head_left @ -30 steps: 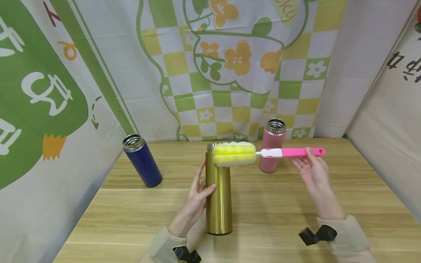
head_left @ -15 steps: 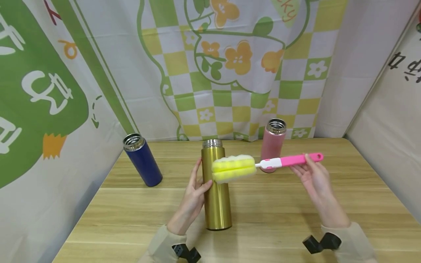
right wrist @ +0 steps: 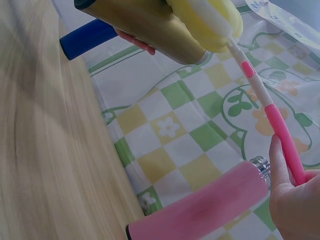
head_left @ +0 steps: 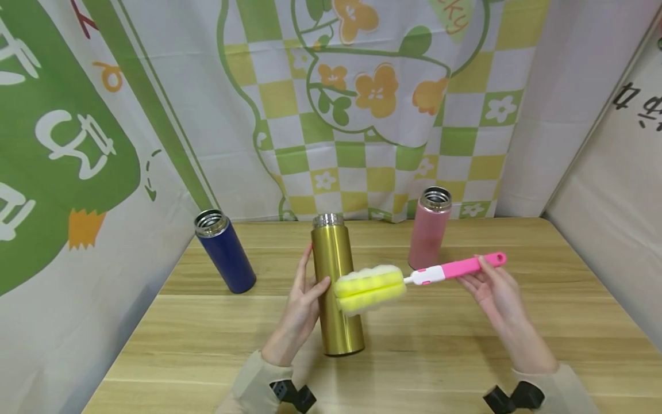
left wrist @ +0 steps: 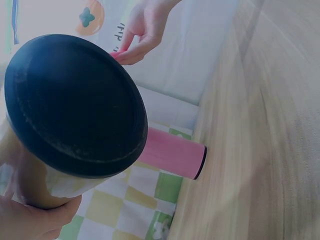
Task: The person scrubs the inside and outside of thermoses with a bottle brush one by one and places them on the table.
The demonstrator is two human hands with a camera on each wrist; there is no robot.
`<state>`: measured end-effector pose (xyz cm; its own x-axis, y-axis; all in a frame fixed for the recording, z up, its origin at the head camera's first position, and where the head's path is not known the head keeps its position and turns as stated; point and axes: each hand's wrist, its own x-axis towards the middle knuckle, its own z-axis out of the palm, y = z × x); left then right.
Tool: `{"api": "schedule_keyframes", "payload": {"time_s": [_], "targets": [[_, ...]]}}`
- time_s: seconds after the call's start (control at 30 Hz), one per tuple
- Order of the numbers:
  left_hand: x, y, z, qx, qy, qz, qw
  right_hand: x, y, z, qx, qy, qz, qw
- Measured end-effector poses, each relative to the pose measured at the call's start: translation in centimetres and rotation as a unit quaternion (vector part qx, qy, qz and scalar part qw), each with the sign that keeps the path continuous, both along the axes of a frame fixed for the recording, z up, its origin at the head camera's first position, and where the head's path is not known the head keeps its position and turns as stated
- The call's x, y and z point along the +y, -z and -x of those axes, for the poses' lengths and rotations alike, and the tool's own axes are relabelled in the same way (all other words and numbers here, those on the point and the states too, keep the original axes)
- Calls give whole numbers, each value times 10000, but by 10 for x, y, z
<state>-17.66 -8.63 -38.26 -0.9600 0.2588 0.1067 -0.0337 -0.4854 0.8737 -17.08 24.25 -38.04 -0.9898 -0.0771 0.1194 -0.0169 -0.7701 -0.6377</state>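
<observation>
My left hand [head_left: 300,305] grips a gold thermos bottle [head_left: 336,247] by its side, off the table and leaning a little to the left, with its steel neck uncapped. Its dark round base [left wrist: 75,105] fills much of the left wrist view. In my right hand [head_left: 501,293] I pinch the pink handle [head_left: 462,267] of a bottle brush. The yellow and white sponge head [head_left: 369,287] points left, in front of the gold bottle in the head view; whether it touches the bottle I cannot tell.
An uncapped blue bottle [head_left: 227,256] stands at the left on the wooden table [head_left: 207,339]. Behind the brush stands an uncapped pink bottle [head_left: 430,236]. A printed cloth [head_left: 372,167] hangs along the table's far edge.
The brush has come down from the gold bottle's top to its middle, its handle end tilting upward. The gold bottle has risen slightly, and its top has swung left.
</observation>
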Motion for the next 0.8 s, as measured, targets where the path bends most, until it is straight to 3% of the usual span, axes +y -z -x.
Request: {"api": "schedule_keyframes", "payload": {"time_s": [0.5, 0.8], "targets": [[-2, -5, 5, 8, -142, -189, 9997, 4, 8, -9, -41, -341, -321, 9989], [-2, -5, 4, -107, -13, -220, 9997, 4, 8, -9, 77, -461, -402, 9981]]}}
